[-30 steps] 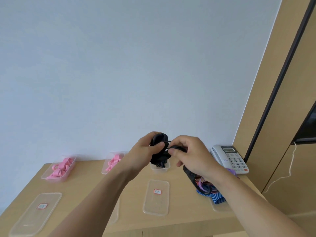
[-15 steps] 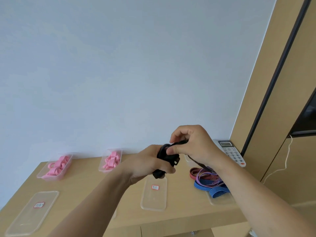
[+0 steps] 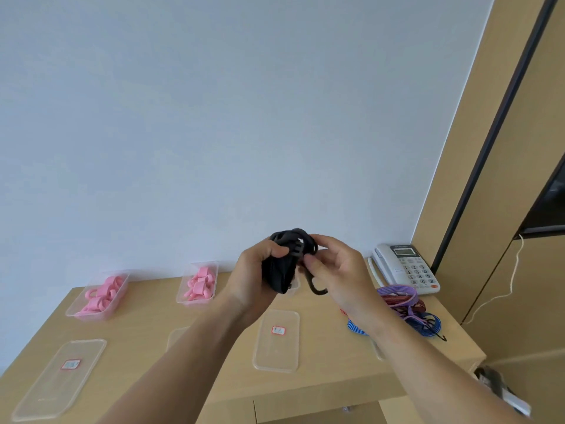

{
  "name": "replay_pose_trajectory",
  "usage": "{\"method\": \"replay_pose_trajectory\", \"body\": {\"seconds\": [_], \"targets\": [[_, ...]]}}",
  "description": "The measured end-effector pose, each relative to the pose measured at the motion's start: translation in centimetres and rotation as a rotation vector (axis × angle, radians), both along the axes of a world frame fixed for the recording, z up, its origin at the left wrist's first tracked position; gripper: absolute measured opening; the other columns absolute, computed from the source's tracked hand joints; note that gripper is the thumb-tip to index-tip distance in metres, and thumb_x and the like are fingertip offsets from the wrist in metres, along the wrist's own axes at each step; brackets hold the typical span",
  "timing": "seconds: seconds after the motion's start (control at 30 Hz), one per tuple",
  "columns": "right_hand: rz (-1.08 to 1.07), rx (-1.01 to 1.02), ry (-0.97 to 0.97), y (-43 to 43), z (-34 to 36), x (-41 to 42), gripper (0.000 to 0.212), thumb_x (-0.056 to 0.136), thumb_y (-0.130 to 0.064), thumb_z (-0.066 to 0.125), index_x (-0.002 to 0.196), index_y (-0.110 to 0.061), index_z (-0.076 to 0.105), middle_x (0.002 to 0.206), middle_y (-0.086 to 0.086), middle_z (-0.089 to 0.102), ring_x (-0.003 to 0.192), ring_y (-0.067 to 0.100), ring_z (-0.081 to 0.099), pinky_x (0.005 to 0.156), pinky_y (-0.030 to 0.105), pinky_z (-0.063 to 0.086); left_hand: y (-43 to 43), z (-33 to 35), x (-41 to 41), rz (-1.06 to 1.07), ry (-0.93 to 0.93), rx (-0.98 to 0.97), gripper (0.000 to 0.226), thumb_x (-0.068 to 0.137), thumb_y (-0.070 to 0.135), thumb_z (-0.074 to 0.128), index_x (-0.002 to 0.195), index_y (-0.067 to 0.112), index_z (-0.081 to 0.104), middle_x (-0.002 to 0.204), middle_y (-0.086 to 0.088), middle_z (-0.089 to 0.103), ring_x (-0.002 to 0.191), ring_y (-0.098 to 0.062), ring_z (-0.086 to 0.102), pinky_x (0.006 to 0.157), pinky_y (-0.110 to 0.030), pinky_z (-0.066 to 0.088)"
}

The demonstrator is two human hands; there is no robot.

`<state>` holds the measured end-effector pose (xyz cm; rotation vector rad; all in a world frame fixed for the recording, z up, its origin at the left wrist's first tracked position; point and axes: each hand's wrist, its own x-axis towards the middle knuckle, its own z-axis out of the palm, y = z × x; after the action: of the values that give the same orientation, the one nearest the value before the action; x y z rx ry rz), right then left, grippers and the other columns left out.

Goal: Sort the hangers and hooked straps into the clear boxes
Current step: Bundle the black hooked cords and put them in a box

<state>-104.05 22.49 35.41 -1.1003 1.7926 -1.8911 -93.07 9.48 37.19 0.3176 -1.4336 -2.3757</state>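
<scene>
A bundled black hooked strap (image 3: 282, 264) is held up above the middle of the wooden table (image 3: 146, 328). My left hand (image 3: 252, 280) grips the bundle from the left. My right hand (image 3: 336, 272) pinches its end, and a black hook (image 3: 316, 287) hangs below the fingers. Two clear boxes (image 3: 99, 296) (image 3: 198, 284) at the back left hold pink hangers. A third clear box (image 3: 294, 288) is mostly hidden behind the bundle. Loose purple, red and blue straps (image 3: 409, 307) lie at the right.
Clear lids lie on the front of the table: one at the left (image 3: 59, 377), one in the middle (image 3: 276, 339), and another partly hidden by my left arm. A white telephone (image 3: 406, 267) stands at the back right. A wooden cabinet (image 3: 504, 209) rises on the right.
The bundle has grown as more strap was wound onto it, and the trailing strap no longer reaches down to the pile. My right hand moved from on top of the bundle to its right side.
</scene>
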Motion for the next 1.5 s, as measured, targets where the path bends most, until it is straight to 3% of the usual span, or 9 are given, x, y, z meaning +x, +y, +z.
{"method": "replay_pose_trajectory", "body": {"seconds": [0.1, 0.23, 0.4, 0.6, 0.8, 1.0, 1.2, 1.33, 1.5], "targets": [[-0.005, 0.003, 0.067, -0.9, -1.1, 1.4, 0.036, 0.092, -0.004, 0.063, 0.118, -0.027, 0.072, 0.081, -0.009, 0.075, 0.064, 0.001, 0.062, 0.06, 0.014, 0.047, -0.3, -0.6, -0.1, 0.059, -0.025, 0.108, 0.031, 0.082, 0.015, 0.053, 0.092, 0.004, 0.08, 0.101, -0.017, 0.074, 0.088, -0.026, 0.071, 0.084, -0.035, 0.05], [-0.113, 0.16, 0.224, -2.3, -2.4, 2.6, 0.042, 0.095, -0.009, 0.06, 0.119, -0.042, 0.067, 0.087, -0.003, 0.075, 0.081, 0.023, 0.066, 0.073, 0.038, 0.055, -0.6, -1.6, -0.1, 0.11, -0.028, 0.222, 0.036, 0.084, 0.014, 0.049, 0.071, 0.009, 0.082, 0.083, -0.01, 0.076, 0.076, -0.022, 0.075, 0.077, -0.031, 0.055], [-0.041, 0.271, 0.153, -3.8, -2.9, 4.7, 0.046, 0.092, -0.006, 0.059, 0.12, -0.043, 0.061, 0.091, 0.005, 0.068, 0.075, 0.024, 0.065, 0.053, 0.029, 0.055, -2.2, -2.7, 0.6, 0.203, -0.072, 0.293, 0.03, 0.096, 0.016, 0.048, 0.109, 0.0, 0.069, 0.114, -0.018, 0.075, 0.109, -0.036, 0.071, 0.099, -0.046, 0.054], [-0.078, 0.178, -0.079, -5.4, -2.9, 7.0, 0.041, 0.083, -0.001, 0.07, 0.105, -0.035, 0.075, 0.09, 0.0, 0.078, 0.086, 0.023, 0.075, 0.075, 0.049, 0.063, -4.4, -3.8, 2.3, 0.313, -0.172, 0.034, 0.025, 0.099, 0.018, 0.047, 0.114, 0.007, 0.064, 0.113, -0.015, 0.076, 0.101, -0.036, 0.072, 0.093, -0.051, 0.056], [0.121, 0.045, -0.546, -6.8, -4.0, 8.1, 0.037, 0.083, -0.005, 0.059, 0.113, -0.019, 0.074, 0.1, 0.014, 0.075, 0.092, 0.03, 0.073, 0.083, 0.05, 0.057, -6.4, -6.6, 3.5, 0.325, -0.131, -0.45, 0.035, 0.089, 0.026, 0.048, 0.121, 0.038, 0.045, 0.106, 0.016, 0.065, 0.096, -0.003, 0.068, 0.076, -0.02, 0.054], [0.12, 0.202, -0.555, -9.5, -6.2, 6.0, 0.025, 0.101, -0.034, 0.056, 0.121, -0.03, 0.071, 0.117, 0.005, 0.074, 0.104, 0.03, 0.072, 0.09, 0.05, 0.057, -7.8, -10.9, 2.9, 0.218, -0.21, -0.665, 0.056, 0.088, 0.023, 0.059, 0.14, 0.025, 0.038, 0.128, 0.0, 0.054, 0.123, -0.019, 0.056, 0.103, -0.046, 0.052], [0.155, 0.269, -0.718, -12.2, -11.0, 1.3, 0.029, 0.098, -0.017, 0.064, 0.124, -0.03, 0.07, 0.12, 0.007, 0.074, 0.111, 0.025, 0.072, 0.081, 0.042, 0.059, -9.6, -15.0, -0.6, -0.04, -0.359, -0.631, 0.111, 0.069, 0.012, 0.068, 0.156, 0.033, 0.004, 0.14, -0.008, 0.041, 0.118, -0.049, 0.055, 0.079, -0.054, 0.054], [0.15, 0.329, -0.826, -14.2, -13.2, -3.0, 0.033, 0.091, -0.012, 0.07, 0.12, -0.029, 0.07, 0.11, 0.008, 0.075, 0.09, 0.027, 0.074, 0.057, 0.035, 0.053, -11.3, -15.8, -4.0, -0.173, -0.417, -0.538, 0.122, 0.066, 0.004, 0.063, 0.159, 0.023, -0.012, 0.138, 0.007, 0.038, 0.097, -0.02, 0.062, 0.064, -0.019, 0.049], [0.084, 0.328, -0.899, -16.6, -15.0, -8.1, 0.032, 0.091, -0.006, 0.066, 0.119, -0.021, 0.069, 0.108, 0.017, 0.075, 0.088, 0.032, 0.072, 0.067, 0.043, 0.055, -13.6, -16.8, -9.5, -0.17, -0.455, -0.468, 0.106, 0.071, 0.002, 0.056, 0.158, 0.025, -0.001, 0.116, -0.009, 0.047, 0.074, -0.023, 0.062, 0.058, -0.032, 0.047]]}}
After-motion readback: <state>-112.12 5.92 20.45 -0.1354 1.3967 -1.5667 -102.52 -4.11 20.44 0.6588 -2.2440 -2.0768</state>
